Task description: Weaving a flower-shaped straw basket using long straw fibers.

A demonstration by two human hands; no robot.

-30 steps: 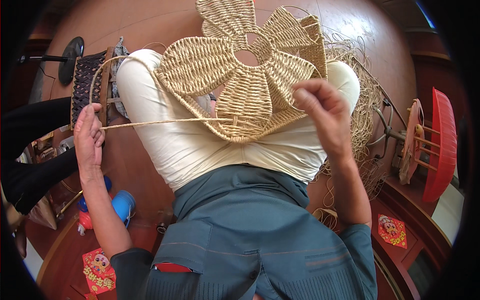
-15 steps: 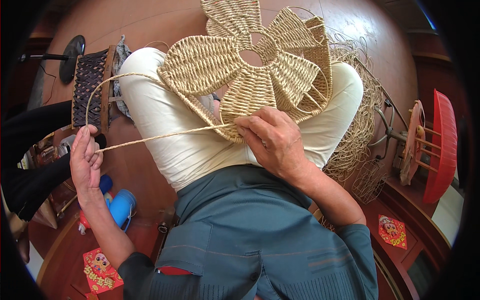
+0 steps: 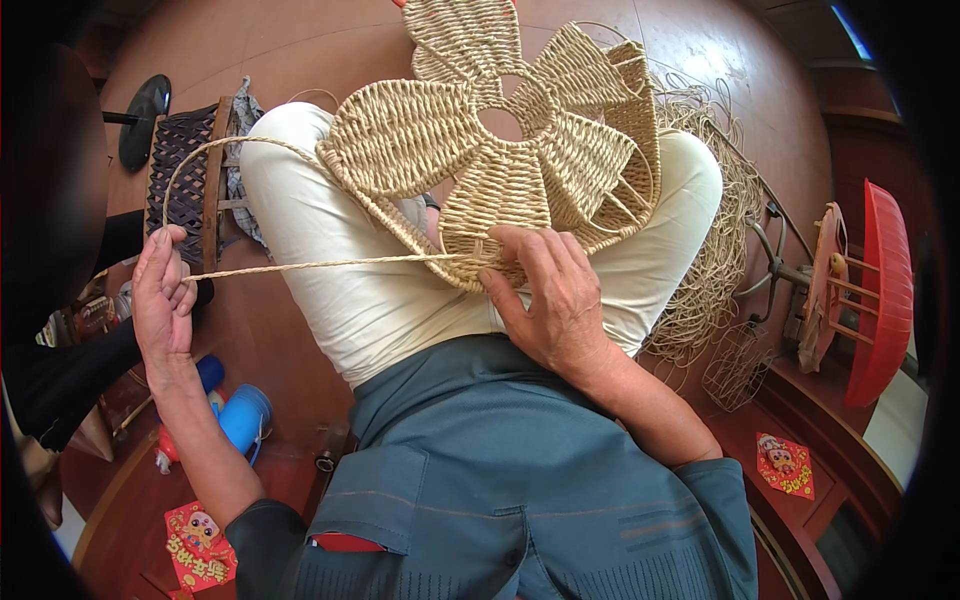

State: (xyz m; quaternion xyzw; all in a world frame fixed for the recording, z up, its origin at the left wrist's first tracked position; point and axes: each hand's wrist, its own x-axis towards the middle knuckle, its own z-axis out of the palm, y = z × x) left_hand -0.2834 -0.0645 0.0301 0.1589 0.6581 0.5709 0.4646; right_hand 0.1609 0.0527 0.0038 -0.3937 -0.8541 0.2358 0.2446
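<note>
A flower-shaped woven straw basket [image 3: 400,135] rests across my lap, with broad petals around a round central hole. Out at the left, my left hand [image 3: 165,300] is closed on a twisted straw cord [image 3: 310,266]. The cord stretches straight from that hand to the basket's near edge, and another length loops from the hand up over my left knee to the basket's left rim. My right hand [image 3: 550,290] grips the near rim below the lowest petal, thumb on the near side and fingers over the top.
A large heap of loose straw cord [image 3: 715,260] lies on the floor by my right knee, beside a stand with a red plastic basin [image 3: 882,295]. On the left are a woven-seat stool [image 3: 185,175], a blue cylindrical container [image 3: 245,415] and a person's dark-clothed leg [image 3: 75,370].
My left hand has shifted slightly left and up, with the cord still taut. My right hand's fingers have spread and moved a little along the rim. The basket has dropped slightly.
</note>
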